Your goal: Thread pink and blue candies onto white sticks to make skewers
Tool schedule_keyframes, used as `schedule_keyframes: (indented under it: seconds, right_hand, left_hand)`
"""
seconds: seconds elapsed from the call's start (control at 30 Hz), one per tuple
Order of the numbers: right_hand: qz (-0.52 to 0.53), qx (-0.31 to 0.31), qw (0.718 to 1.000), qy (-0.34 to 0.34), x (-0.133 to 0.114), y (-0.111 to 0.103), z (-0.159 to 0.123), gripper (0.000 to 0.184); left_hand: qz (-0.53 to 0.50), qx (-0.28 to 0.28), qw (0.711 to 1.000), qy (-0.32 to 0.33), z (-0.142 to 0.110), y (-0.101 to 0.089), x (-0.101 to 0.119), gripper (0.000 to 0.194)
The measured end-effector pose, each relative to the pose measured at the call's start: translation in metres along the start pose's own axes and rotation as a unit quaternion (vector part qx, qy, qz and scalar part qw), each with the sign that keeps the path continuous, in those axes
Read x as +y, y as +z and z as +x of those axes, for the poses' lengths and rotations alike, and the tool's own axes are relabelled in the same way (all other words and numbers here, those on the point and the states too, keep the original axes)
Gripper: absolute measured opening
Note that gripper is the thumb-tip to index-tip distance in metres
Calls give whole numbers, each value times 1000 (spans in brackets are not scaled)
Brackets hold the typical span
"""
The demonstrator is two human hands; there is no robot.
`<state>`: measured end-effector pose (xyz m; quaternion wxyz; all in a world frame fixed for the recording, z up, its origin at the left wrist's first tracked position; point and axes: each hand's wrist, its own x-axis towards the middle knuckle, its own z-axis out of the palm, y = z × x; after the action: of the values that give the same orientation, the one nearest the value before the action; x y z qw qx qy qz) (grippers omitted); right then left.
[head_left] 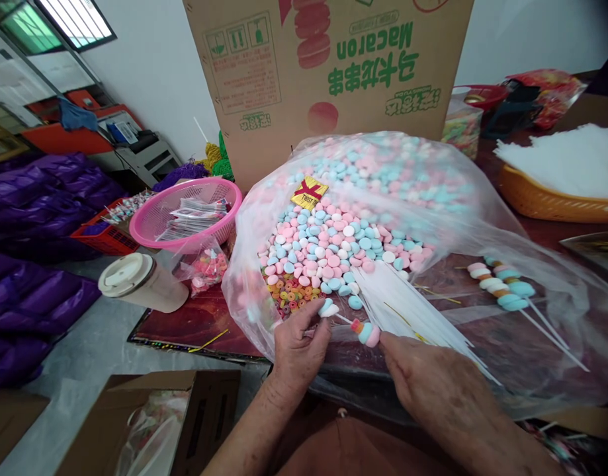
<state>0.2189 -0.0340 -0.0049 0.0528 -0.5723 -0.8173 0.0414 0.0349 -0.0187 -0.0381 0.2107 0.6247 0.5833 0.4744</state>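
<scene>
A thin white stick (344,319) carrying a short row of soft pink, blue and orange-red candies (366,332) lies between the 2 hands, at the near edge of the dark red table (184,330). The left hand (298,347) pinches blue and white button-shaped candies (328,309) at 1 end of the stick; the right hand (427,377) is closed at the pink candy on the other end, its exact grip hidden.

Just beyond are small ring-shaped gummies (294,291), a heap of pastel button candies (328,244) inside a clear plastic bag (462,178), and a bundle of loose white sticks (413,311). Well to the right rest 2 filled skewers (512,294).

Squeezing too hard could split or flatten a soft candy, and an off-center push could bend the stick or jab a fingertip. A sleeve or wrist catching the loose film could drag it and scatter candies or roll the skewers.
</scene>
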Motion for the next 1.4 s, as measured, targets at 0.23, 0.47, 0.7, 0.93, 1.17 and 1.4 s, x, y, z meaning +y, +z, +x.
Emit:
schedule_keyframes:
  seconds: [0.23, 0.47, 0.7, 0.93, 1.17, 1.4]
  right_hand:
    - [30, 68, 997, -19, -18, 7, 0, 19]
    - [167, 30, 985, -6, -19, 20, 11, 24]
    - [294, 28, 955, -36, -23, 29, 13, 31]
    - [275, 17, 961, -17, -30, 47, 13, 33]
    - [338, 53, 939, -1, -22, 56, 13, 33]
    - [406, 48, 912, 21, -8, 43, 14, 32]
  left_hand:
    - [49, 57, 996, 53, -3, 10, -1, 25]
    - [-157, -23, 979, -128, 7, 3, -3, 24]
    - [-533, 11, 780, -328, 23, 7, 10, 22]
    - [-609, 39, 694, -382, 7, 37, 20, 23]
    - [-581, 5, 723, -374, -1, 52, 26, 23]
    - [-452, -58, 828, -326, 5, 40, 24, 28]
